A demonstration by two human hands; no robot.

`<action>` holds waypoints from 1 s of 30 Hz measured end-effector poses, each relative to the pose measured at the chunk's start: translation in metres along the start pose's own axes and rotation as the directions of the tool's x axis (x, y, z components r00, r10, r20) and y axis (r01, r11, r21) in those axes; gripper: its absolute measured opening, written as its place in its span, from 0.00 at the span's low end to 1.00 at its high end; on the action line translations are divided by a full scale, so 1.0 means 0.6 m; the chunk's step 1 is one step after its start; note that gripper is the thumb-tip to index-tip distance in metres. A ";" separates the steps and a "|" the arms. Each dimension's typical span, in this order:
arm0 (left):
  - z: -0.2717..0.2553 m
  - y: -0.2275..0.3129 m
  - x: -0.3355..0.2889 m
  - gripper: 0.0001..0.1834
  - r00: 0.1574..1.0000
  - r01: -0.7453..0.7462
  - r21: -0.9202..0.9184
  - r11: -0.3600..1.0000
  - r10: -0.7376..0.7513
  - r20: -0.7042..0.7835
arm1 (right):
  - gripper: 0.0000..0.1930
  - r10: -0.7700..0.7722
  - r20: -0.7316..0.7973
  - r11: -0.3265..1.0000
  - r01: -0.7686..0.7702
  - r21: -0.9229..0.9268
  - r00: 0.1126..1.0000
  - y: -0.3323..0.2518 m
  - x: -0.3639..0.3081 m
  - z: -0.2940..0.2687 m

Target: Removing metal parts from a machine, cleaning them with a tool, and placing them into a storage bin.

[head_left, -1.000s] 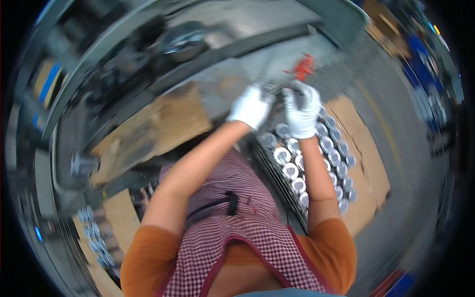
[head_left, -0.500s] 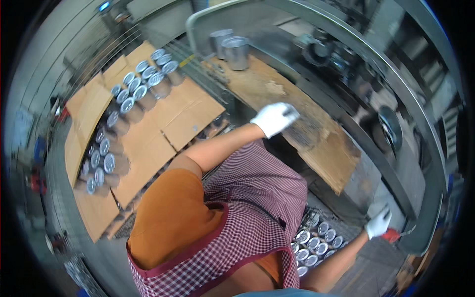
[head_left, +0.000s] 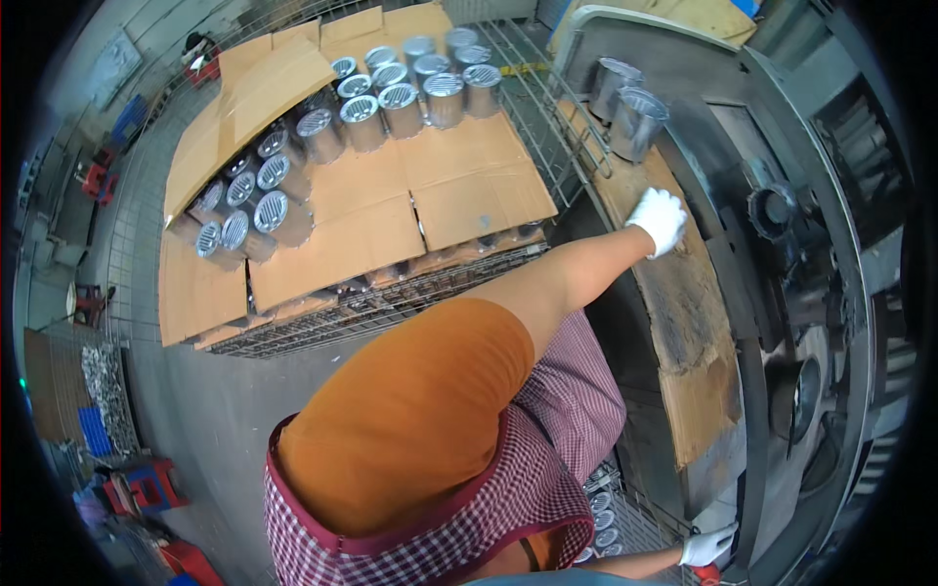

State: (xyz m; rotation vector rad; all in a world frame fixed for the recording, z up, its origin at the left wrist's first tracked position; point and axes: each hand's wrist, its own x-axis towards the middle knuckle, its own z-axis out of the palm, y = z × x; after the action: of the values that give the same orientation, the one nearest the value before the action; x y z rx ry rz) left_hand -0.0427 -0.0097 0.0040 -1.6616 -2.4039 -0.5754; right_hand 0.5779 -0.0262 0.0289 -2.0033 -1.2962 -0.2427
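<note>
My left hand [head_left: 660, 223], in a white glove, is over the cardboard-topped ledge [head_left: 674, 322]. Its fingers are curled in; anything inside them is hidden. Just beyond it, two metal cylinders stand at the ledge's far end, the closer metal cylinder [head_left: 637, 127] apart from the glove. At the lower right is my right hand [head_left: 708, 547], also gloved in white, its fingers stretched out above a small red part [head_left: 705, 572]. Whether the palm touches that red part I cannot tell.
To the left, several metal cylinders [head_left: 283, 217] with slotted tops stand on cardboard sheets [head_left: 371, 230] over a wire cage [head_left: 381, 303]. More cylinders [head_left: 606, 537] lie in a lower wire basket beside my apron. Machine parts [head_left: 772, 210] line the right behind a metal frame.
My view has swung to the left. My left hand has moved toward the two cylinders on the ledge, its fingers now curled. The right hand stays by the red part.
</note>
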 end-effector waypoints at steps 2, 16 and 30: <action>0.003 -0.007 0.000 0.18 0.999 0.030 -0.073 0.997 -0.032 -0.034 | 0.20 -0.033 0.007 0.998 0.034 -0.044 0.999 0.003 0.001 0.000; -0.018 0.002 -0.009 0.18 0.998 0.034 -0.078 0.996 -0.039 -0.058 | 0.07 -0.750 -0.371 0.661 0.600 -0.450 0.547 -0.011 -0.025 -0.005; -0.025 0.002 -0.006 0.20 1.000 0.007 -0.087 0.996 -0.008 -0.018 | 0.07 -0.676 -0.389 0.737 0.567 -0.369 0.626 -0.013 -0.030 0.005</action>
State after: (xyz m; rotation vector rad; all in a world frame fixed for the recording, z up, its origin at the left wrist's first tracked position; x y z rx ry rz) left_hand -0.0413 -0.0183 0.0167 -1.6733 -2.4051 -0.7027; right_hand 0.5622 -0.0354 0.0214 -1.3960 -1.6066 -1.2101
